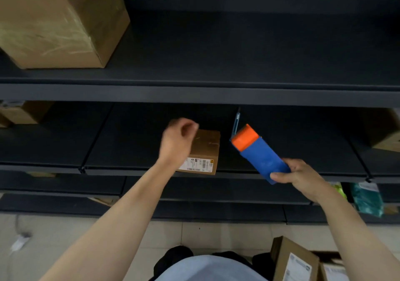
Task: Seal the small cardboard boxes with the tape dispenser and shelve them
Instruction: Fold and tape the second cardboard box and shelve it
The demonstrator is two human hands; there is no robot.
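A small cardboard box with a white label lies at the front edge of the middle dark shelf. My left hand hovers over the box's left side with loosely curled fingers, blurred, holding nothing that I can see. My right hand grips the lower end of a blue and orange tape dispenser, tilted up to the left, just right of the box and apart from it.
A large cardboard box sits on the upper shelf at left. More boxes stand at the shelf's far left and far right. Two labelled small boxes lie on the floor at bottom right. Green packets hang lower right.
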